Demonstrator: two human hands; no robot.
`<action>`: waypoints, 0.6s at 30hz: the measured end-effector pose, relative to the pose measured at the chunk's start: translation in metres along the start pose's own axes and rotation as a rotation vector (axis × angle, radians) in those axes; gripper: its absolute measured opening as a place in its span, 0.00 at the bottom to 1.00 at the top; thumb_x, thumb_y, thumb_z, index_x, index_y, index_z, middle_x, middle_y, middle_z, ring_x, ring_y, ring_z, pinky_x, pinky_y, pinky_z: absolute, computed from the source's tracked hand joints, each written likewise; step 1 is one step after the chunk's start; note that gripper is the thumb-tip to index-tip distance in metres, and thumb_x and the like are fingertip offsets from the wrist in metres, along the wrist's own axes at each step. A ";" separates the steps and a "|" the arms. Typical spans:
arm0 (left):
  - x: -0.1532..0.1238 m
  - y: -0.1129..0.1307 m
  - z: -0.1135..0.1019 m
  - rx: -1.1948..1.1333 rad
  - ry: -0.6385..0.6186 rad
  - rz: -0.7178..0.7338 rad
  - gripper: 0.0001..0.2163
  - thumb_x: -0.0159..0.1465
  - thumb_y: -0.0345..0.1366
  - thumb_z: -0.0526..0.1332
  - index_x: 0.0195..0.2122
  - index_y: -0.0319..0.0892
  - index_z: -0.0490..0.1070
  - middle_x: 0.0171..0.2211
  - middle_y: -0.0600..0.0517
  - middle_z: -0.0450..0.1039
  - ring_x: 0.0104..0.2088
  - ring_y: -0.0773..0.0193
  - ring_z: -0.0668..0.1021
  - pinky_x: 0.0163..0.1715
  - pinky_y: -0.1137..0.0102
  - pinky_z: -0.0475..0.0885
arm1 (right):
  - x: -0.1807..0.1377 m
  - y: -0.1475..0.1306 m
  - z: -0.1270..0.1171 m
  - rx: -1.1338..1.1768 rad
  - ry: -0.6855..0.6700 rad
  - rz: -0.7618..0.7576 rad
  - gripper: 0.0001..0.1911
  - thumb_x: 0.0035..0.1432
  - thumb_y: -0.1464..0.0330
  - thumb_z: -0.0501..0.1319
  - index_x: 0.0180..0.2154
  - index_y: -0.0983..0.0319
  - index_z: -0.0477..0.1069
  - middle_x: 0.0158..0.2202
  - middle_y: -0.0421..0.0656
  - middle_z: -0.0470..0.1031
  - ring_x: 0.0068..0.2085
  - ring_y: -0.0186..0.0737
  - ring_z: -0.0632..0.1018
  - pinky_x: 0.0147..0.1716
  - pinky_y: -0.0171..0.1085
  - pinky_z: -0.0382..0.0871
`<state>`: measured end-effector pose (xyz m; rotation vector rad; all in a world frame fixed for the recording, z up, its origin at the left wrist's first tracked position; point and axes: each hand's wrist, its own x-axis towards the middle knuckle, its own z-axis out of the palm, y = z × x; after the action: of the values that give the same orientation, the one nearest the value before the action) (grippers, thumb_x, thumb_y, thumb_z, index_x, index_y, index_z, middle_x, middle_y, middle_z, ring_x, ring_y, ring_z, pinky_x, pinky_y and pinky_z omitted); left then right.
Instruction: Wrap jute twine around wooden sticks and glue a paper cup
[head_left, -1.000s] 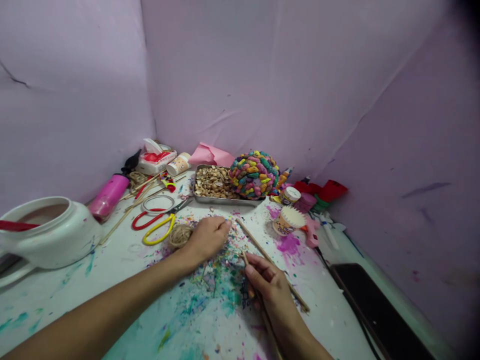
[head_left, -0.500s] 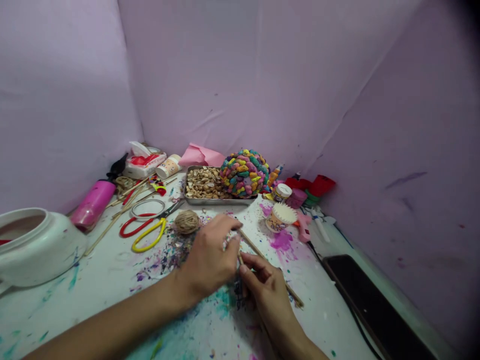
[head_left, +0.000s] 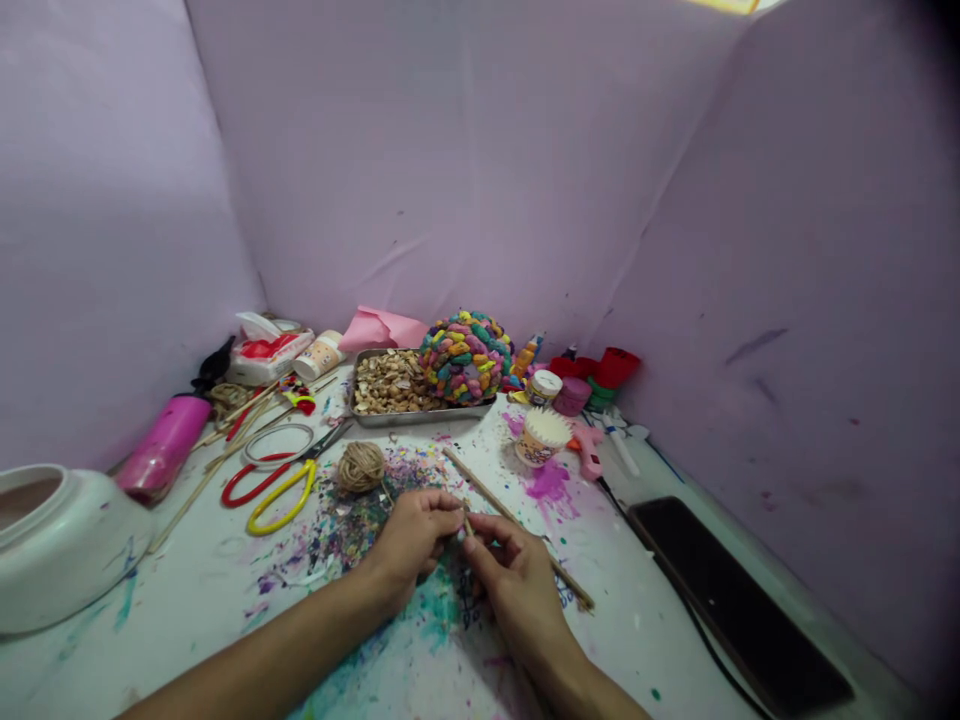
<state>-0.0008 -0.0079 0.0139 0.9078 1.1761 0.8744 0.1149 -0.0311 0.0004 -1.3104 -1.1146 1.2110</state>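
The stick point(head_left: 467, 521) is low in the middle of the view, just above the counter point(head_left: 225, 590). Only its short tip shows, because the rest is hidden under the right hand point(head_left: 517, 575). The fingers of this hand are closed together around the stick. The left hand point(head_left: 415, 541) meets it from the other side, and its thumb and fingers are pinched on the same tip. The two hands almost touch each other there.

Just behind the hands, a second stick point(head_left: 484, 490) lies flat on the counter. It runs slanted from the far left to the near right and passes close by the right hand. A twine ball point(head_left: 361, 466) sits near the left hand, a little farther back, among small paint scraps and colour stains. Left of it lie scissors point(head_left: 281, 490) with red and yellow handles.

Farther back stands a metal tray point(head_left: 405, 416) with shells point(head_left: 386, 382), and a colourful ball point(head_left: 465, 357) rests at its right end. A paper cup point(head_left: 541, 438) and a pink glue gun point(head_left: 587, 452) are to the right of the tray. A dark flat slab point(head_left: 735, 600) lies at the right edge of the counter. At the far left are a white pot point(head_left: 67, 550) and a pink bottle point(head_left: 161, 460).
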 end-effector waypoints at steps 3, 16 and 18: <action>-0.002 0.002 -0.002 -0.049 -0.050 -0.012 0.08 0.44 0.34 0.58 0.26 0.39 0.63 0.12 0.63 0.53 0.12 0.78 0.50 0.12 0.77 0.41 | 0.001 0.001 -0.001 0.001 0.019 -0.024 0.11 0.41 0.68 0.65 0.31 0.65 0.76 0.22 0.42 0.75 0.21 0.37 0.71 0.20 0.34 0.64; 0.003 0.004 -0.004 0.009 -0.041 -0.016 0.05 0.42 0.33 0.59 0.19 0.38 0.63 0.09 0.64 0.50 0.10 0.79 0.48 0.11 0.76 0.38 | 0.007 0.019 0.006 0.132 0.044 -0.071 0.17 0.42 0.69 0.62 0.38 0.64 0.67 0.18 0.33 0.64 0.16 0.29 0.64 0.14 0.28 0.56; 0.002 0.004 -0.004 -0.012 -0.059 -0.013 0.06 0.42 0.34 0.60 0.18 0.38 0.63 0.09 0.64 0.49 0.10 0.80 0.48 0.11 0.76 0.38 | 0.005 0.015 0.005 0.153 -0.002 -0.034 0.17 0.43 0.69 0.61 0.38 0.63 0.63 0.18 0.32 0.62 0.14 0.27 0.62 0.12 0.26 0.53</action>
<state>-0.0052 -0.0042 0.0162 0.9095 1.1236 0.8374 0.1107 -0.0274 -0.0146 -1.1697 -1.0209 1.2472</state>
